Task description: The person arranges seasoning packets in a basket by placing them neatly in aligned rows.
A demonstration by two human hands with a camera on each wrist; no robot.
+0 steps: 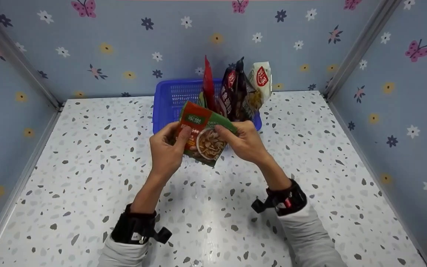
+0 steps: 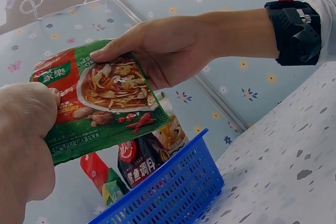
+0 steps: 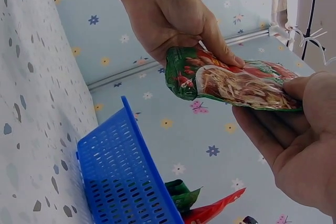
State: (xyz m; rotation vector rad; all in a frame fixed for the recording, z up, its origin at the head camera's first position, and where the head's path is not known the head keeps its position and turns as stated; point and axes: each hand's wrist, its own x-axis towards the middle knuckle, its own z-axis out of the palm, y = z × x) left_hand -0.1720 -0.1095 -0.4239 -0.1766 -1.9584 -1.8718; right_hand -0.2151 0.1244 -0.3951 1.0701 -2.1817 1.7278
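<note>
Both hands hold a red and green seasoning packet [image 1: 210,142] with a bowl of food printed on its front. In the head view the left hand [image 1: 166,150] pinches its left side, thumb on the front. The right hand [image 1: 247,142] pinches the upper right corner, thumb also on the front. The packet is tilted and held up in front of a blue plastic basket [image 1: 160,107], hiding part of its near side. The left wrist view shows the packet [image 2: 100,100] face on, and the right wrist view shows the packet [image 3: 231,85] at a slant.
In the basket stand a red packet [image 1: 208,85], a dark pouch [image 1: 232,89] and a white-topped pouch [image 1: 261,79]. A green packet [image 2: 113,187] shows beside the red one. The speckled white table [image 1: 206,207] is bounded by flower-patterned panels [image 1: 184,40] at back and sides.
</note>
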